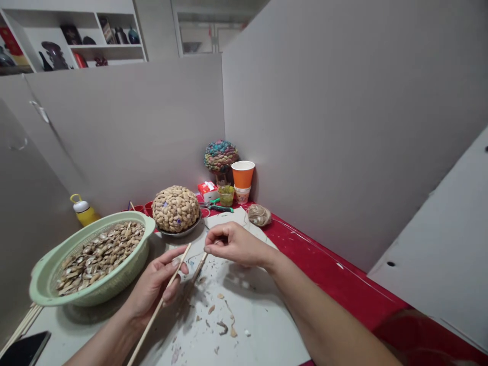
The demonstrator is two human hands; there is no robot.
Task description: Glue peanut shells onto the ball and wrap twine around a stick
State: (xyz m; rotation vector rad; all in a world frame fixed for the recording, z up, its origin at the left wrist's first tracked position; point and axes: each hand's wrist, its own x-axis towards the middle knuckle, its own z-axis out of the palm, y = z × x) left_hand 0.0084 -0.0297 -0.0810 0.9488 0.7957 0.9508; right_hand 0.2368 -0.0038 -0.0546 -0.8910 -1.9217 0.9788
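Observation:
My left hand (162,277) is closed around a pale thin wooden stick (154,312), which slants up past the thumb. Close beside it, a second, darker brownish stick (196,274) runs down toward the table and blurs into shadow. My right hand (238,246) has its thumb and index finger pinched at that darker stick's upper end. Whether a strand of twine is also in the pinch, I cannot tell. Beneath both hands lies a white board (263,310) scattered with shell bits and scraps.
Left stands a green basket (143,249) of peanut shells. A peanut-covered dome (175,208) rests in a metal bowl. Behind are a twine ball (259,215), pliers (221,208), an orange cup (243,177) and a coloured peanut tree (221,156). A phone (26,348) lies front left. Grey partitions surround the table.

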